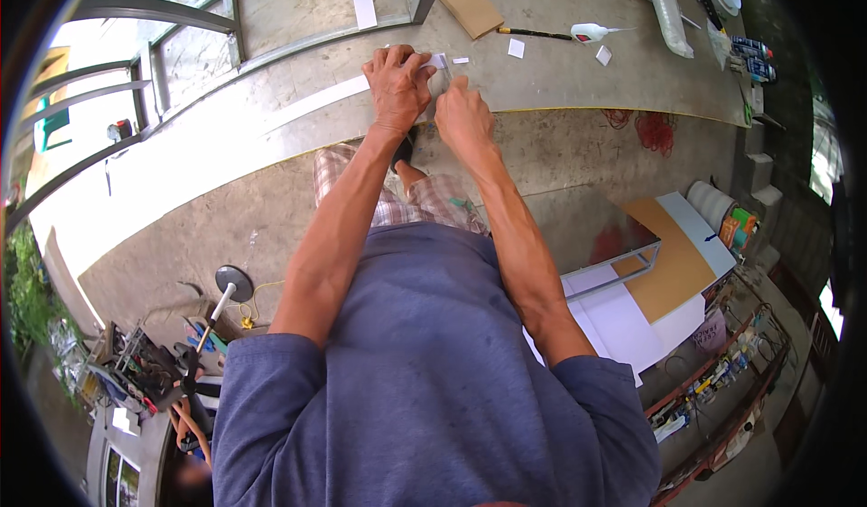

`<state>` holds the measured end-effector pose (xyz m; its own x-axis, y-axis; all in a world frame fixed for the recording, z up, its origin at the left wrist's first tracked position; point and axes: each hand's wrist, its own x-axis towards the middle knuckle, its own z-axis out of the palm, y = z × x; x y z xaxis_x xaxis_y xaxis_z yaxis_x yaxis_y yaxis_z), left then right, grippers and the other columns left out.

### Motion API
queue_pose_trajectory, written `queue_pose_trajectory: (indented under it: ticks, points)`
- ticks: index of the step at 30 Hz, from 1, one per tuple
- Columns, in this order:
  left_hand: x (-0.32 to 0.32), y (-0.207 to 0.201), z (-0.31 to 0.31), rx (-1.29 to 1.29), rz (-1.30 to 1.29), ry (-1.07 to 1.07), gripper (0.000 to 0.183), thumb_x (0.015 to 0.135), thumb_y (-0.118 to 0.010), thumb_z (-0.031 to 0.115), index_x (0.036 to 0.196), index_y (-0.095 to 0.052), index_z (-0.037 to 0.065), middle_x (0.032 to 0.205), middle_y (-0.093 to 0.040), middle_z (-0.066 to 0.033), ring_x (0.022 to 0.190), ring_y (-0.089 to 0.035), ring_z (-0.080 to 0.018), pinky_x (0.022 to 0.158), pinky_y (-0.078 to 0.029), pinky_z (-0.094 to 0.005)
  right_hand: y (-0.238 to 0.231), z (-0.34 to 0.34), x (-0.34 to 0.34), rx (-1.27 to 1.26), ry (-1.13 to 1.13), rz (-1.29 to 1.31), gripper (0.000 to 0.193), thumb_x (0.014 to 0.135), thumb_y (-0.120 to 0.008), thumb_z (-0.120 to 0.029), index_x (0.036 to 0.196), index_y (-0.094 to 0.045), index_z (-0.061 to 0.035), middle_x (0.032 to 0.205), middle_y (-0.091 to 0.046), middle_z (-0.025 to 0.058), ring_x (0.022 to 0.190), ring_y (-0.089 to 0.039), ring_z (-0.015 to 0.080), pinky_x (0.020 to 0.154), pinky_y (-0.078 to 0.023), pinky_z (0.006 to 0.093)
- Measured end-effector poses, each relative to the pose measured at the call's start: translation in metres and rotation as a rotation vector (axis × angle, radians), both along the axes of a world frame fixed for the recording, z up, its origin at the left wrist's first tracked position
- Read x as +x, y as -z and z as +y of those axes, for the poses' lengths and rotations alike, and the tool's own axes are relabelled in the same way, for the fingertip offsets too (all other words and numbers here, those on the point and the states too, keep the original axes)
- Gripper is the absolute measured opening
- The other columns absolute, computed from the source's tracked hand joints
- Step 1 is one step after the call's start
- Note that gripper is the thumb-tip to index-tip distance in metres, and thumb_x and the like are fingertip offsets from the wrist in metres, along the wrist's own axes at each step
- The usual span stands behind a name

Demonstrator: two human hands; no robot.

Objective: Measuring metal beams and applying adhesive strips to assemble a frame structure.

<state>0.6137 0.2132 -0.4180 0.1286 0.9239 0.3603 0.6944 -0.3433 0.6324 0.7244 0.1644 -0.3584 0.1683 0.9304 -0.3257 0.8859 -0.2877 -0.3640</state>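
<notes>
Nearest, the right hand (464, 114) is curled in a fist at the table (650, 87) edge, knuckles away from the body; whether its fingers hold something thin I cannot tell; the left hand (397, 83) sits just beyond, fingers bent and bunched over the white strip (316, 100), apparently to steady it, though pinch or press I cannot tell; the strip lies flat on the table, running leftward, its short end showing past the fingers; a small white piece (461, 60) lies just beside that end; farther, two white squares (516, 48) (603, 55) lie loose near a bottle (590, 33), perhaps set aside within reach; beyond, a brown board (470, 3) lies beside a metal frame (307, 42).
</notes>
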Motion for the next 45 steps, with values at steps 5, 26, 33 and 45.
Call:
queue_pose_trajectory:
  ticks: [5, 26, 33, 45]
  points:
    - [0.001, 0.001, 0.002, 0.011, -0.040, 0.015, 0.019, 0.071, -0.076, 0.013, 0.089, -0.072, 0.015, 0.095, -0.062, -0.0009, 0.094, -0.053, -0.0251, 0.082, -0.034, -0.0415, 0.002, -0.018, 0.001, 0.013, 0.005, 0.041, 0.023, 0.093, -0.052, -0.017, 0.095, -0.048, 0.0059, 0.076, -0.065, 0.0305, 0.075, -0.067, 0.0471, 0.064, -0.055, 0.0522]
    - [-0.025, -0.004, -0.002, 0.014, 0.015, 0.045, 0.030, 0.077, -0.077, 0.022, 0.107, -0.073, 0.019, 0.106, -0.065, -0.0023, 0.103, -0.055, -0.0250, 0.090, -0.037, -0.0410, 0.007, -0.016, 0.013, 0.100, 0.077, 0.193, 0.028, 0.098, -0.044, -0.023, 0.096, -0.050, 0.0037, 0.075, -0.063, 0.0332, 0.073, -0.063, 0.0516, 0.063, -0.050, 0.0585]
    - [-0.022, -0.002, 0.000, 0.003, -0.059, 0.041, 0.023, 0.076, -0.077, 0.022, 0.099, -0.074, 0.018, 0.098, -0.064, -0.0003, 0.098, -0.054, -0.0244, 0.084, -0.038, -0.0406, 0.010, -0.004, 0.004, 0.087, 0.042, 0.112, 0.028, 0.098, -0.044, -0.023, 0.096, -0.050, 0.0043, 0.074, -0.064, 0.0327, 0.074, -0.065, 0.0506, 0.064, -0.053, 0.0566]
    - [-0.023, 0.000, -0.001, -0.029, -0.022, 0.042, 0.025, 0.077, -0.076, 0.026, 0.101, -0.075, 0.019, 0.102, -0.065, -0.0015, 0.100, -0.055, -0.0246, 0.088, -0.039, -0.0401, 0.015, -0.001, 0.003, 0.080, 0.007, 0.058, 0.028, 0.096, -0.047, -0.023, 0.097, -0.050, 0.0050, 0.075, -0.064, 0.0330, 0.074, -0.066, 0.0498, 0.064, -0.053, 0.0557]
